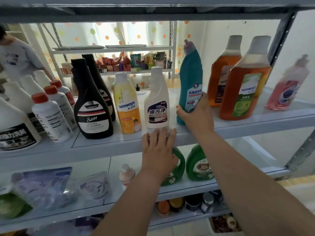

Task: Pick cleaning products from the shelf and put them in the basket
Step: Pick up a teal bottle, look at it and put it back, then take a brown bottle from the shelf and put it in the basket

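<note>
Daylight enters from behind the rack through the dotted curtain (pixel 109 31), which is blown out white. The upper shelf beam (pixel 153 12) is dim, nearly a silhouette. The centre of view is sharp: my right hand (pixel 196 114), the teal bottle (pixel 190 79) it grips and nearby labels read clearly. My left hand (pixel 158 150) sits in soft, even light. The pink bottle (pixel 288 86) at the right edge is smeared and the pouches (pixel 42 184) lower left are soft. Shelf lines bow with wide-angle distortion. The shelf board (pixel 272 116) carries a pale sheen.
</note>
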`<state>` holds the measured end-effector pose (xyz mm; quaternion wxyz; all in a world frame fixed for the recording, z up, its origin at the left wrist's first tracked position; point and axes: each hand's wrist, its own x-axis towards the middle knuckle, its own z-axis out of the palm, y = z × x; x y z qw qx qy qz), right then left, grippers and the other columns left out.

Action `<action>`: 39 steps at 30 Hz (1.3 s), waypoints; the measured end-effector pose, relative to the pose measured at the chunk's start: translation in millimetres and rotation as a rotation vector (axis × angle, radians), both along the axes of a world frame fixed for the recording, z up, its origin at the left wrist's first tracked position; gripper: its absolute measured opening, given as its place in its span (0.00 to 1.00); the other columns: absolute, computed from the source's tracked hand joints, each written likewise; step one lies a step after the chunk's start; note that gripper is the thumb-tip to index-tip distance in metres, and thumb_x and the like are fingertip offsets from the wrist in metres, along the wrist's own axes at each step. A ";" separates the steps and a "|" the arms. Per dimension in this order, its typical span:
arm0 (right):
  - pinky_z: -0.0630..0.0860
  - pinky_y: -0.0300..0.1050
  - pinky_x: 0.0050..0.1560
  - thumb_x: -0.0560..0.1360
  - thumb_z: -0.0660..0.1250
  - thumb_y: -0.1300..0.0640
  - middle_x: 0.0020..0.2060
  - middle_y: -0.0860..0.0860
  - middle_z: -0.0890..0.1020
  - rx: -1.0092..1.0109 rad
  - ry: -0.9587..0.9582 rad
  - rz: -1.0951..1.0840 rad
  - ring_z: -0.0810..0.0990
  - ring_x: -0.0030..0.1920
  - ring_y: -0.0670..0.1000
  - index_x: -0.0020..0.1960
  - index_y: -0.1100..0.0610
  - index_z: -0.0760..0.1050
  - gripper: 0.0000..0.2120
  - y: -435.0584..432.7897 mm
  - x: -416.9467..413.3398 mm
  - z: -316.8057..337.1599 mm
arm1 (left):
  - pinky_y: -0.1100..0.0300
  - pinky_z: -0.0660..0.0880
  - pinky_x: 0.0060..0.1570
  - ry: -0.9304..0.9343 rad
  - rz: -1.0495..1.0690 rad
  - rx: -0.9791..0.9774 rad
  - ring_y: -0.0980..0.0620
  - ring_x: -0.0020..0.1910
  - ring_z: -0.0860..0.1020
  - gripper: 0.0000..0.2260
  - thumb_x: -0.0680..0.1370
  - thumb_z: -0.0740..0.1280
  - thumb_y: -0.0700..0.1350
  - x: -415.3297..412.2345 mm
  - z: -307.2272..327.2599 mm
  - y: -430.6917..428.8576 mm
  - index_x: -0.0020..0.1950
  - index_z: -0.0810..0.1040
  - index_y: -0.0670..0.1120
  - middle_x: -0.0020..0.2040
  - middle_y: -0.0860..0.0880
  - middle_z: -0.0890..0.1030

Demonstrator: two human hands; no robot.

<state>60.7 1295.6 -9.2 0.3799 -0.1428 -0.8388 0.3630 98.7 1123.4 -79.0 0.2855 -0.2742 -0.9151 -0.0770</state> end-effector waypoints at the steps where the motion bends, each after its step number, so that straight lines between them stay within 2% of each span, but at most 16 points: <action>1: 0.82 0.55 0.59 0.68 0.75 0.35 0.60 0.48 0.76 -0.001 0.001 -0.001 0.79 0.59 0.52 0.70 0.48 0.60 0.40 -0.7 0.6 0.2 | 0.37 0.68 0.67 -0.006 0.003 -0.004 0.40 0.66 0.72 0.38 0.63 0.74 0.53 1.1 1.0 0.0 0.73 0.72 0.47 0.67 0.44 0.76; 4: 0.82 0.53 0.59 0.69 0.75 0.36 0.60 0.48 0.75 -0.008 -0.003 0.006 0.78 0.59 0.51 0.70 0.48 0.59 0.39 -1.8 1.2 0.2 | 0.37 0.67 0.68 -0.039 0.011 -0.025 0.40 0.68 0.72 0.38 0.64 0.74 0.53 2.4 3.0 -0.5 0.74 0.70 0.48 0.69 0.45 0.75; 9: 0.83 0.54 0.56 0.70 0.74 0.35 0.60 0.47 0.77 -0.003 -0.017 0.034 0.80 0.59 0.53 0.70 0.49 0.59 0.38 -1.5 0.7 0.3 | 0.39 0.55 0.74 -0.130 0.018 -0.073 0.41 0.74 0.63 0.38 0.70 0.69 0.54 1.8 6.0 0.1 0.78 0.59 0.51 0.76 0.46 0.66; 12: 0.83 0.56 0.56 0.69 0.73 0.34 0.62 0.49 0.78 -0.019 -0.052 0.059 0.80 0.60 0.53 0.72 0.50 0.59 0.41 0.5 2.7 0.5 | 0.40 0.54 0.74 -0.143 0.036 -0.084 0.41 0.74 0.63 0.37 0.70 0.68 0.55 3.2 8.3 -1.1 0.78 0.60 0.51 0.76 0.47 0.67; 15: 0.80 0.57 0.62 0.70 0.73 0.34 0.67 0.52 0.75 -0.020 -0.111 0.105 0.77 0.66 0.54 0.77 0.51 0.55 0.45 7.1 12.7 -4.9 | 0.40 0.55 0.74 -0.146 0.054 -0.087 0.42 0.74 0.64 0.37 0.70 0.67 0.55 5.3 9.2 -0.7 0.79 0.62 0.51 0.76 0.47 0.68; 18: 0.75 0.56 0.69 0.77 0.68 0.37 0.73 0.56 0.70 0.173 -0.166 0.077 0.72 0.71 0.56 0.81 0.52 0.51 0.42 20.0 38.5 -25.1 | 0.41 0.49 0.76 -0.161 0.088 -0.086 0.44 0.78 0.59 0.37 0.73 0.65 0.55 8.3 9.2 1.3 0.81 0.58 0.52 0.79 0.48 0.64; 21: 0.73 0.56 0.69 0.80 0.58 0.42 0.65 0.53 0.76 0.471 -0.078 0.147 0.74 0.65 0.54 0.75 0.54 0.67 0.27 45.5 75.1 -49.2 | 0.37 0.44 0.78 -0.213 0.162 -0.127 0.44 0.81 0.53 0.37 0.76 0.62 0.56 15.7 12.7 8.9 0.83 0.51 0.52 0.82 0.48 0.57; 23: 0.72 0.57 0.70 0.79 0.58 0.46 0.63 0.52 0.78 0.633 -0.025 0.237 0.75 0.64 0.54 0.70 0.55 0.74 0.23 75.6 90.4 -63.3 | 0.36 0.43 0.77 -0.259 0.228 -0.139 0.40 0.81 0.53 0.36 0.78 0.59 0.56 25.5 18.4 25.2 0.83 0.50 0.49 0.82 0.45 0.56; 25: 0.70 0.57 0.73 0.79 0.61 0.48 0.65 0.53 0.78 0.700 -0.004 0.270 0.75 0.67 0.55 0.70 0.55 0.76 0.23 108.8 98.0 -71.9 | 0.37 0.49 0.79 -0.246 0.213 -0.150 0.37 0.78 0.58 0.34 0.79 0.57 0.57 36.2 25.3 50.5 0.82 0.55 0.46 0.80 0.42 0.61; 28: 0.71 0.55 0.71 0.78 0.63 0.47 0.63 0.51 0.80 0.670 0.001 0.215 0.76 0.65 0.55 0.66 0.54 0.78 0.20 156.3 100.9 -72.4 | 0.44 0.57 0.78 -0.198 0.035 -0.163 0.40 0.75 0.62 0.31 0.80 0.56 0.58 38.3 35.4 96.7 0.81 0.57 0.48 0.77 0.44 0.65; 30: 0.70 0.53 0.67 0.77 0.64 0.46 0.60 0.51 0.81 0.642 0.015 0.147 0.77 0.62 0.55 0.62 0.54 0.80 0.19 186.8 99.3 -68.9 | 0.50 0.61 0.77 -0.283 -0.074 -0.030 0.46 0.73 0.65 0.30 0.80 0.59 0.58 29.7 44.4 126.9 0.80 0.57 0.51 0.75 0.48 0.66; 32: 0.68 0.51 0.66 0.76 0.64 0.44 0.58 0.51 0.82 0.614 -0.001 0.084 0.76 0.60 0.53 0.60 0.53 0.81 0.18 218.1 96.2 -64.0 | 0.52 0.66 0.72 -0.451 -0.120 0.198 0.50 0.71 0.68 0.31 0.78 0.64 0.58 15.3 55.7 157.0 0.79 0.56 0.55 0.74 0.53 0.66; 36: 0.65 0.49 0.67 0.77 0.63 0.43 0.60 0.50 0.82 0.588 0.019 0.040 0.78 0.61 0.53 0.63 0.54 0.81 0.21 256.2 90.6 -69.7 | 0.48 0.75 0.63 -0.733 -0.092 0.718 0.51 0.64 0.74 0.34 0.72 0.73 0.61 -21.9 80.7 206.0 0.70 0.58 0.60 0.70 0.53 0.68; 37: 0.66 0.50 0.67 0.76 0.64 0.44 0.60 0.51 0.82 0.596 0.058 0.040 0.78 0.61 0.54 0.62 0.55 0.81 0.21 258.0 89.4 -74.2 | 0.50 0.76 0.61 -0.763 -0.101 0.816 0.51 0.63 0.74 0.34 0.72 0.76 0.60 -30.4 85.0 214.6 0.68 0.58 0.60 0.69 0.53 0.69; 39: 0.68 0.54 0.67 0.75 0.66 0.45 0.60 0.54 0.82 0.622 0.125 0.030 0.79 0.61 0.57 0.61 0.57 0.82 0.21 256.8 86.1 -82.6 | 0.60 0.75 0.53 -0.788 -0.160 0.875 0.54 0.60 0.75 0.33 0.72 0.78 0.59 -42.3 87.2 228.2 0.66 0.60 0.61 0.66 0.56 0.73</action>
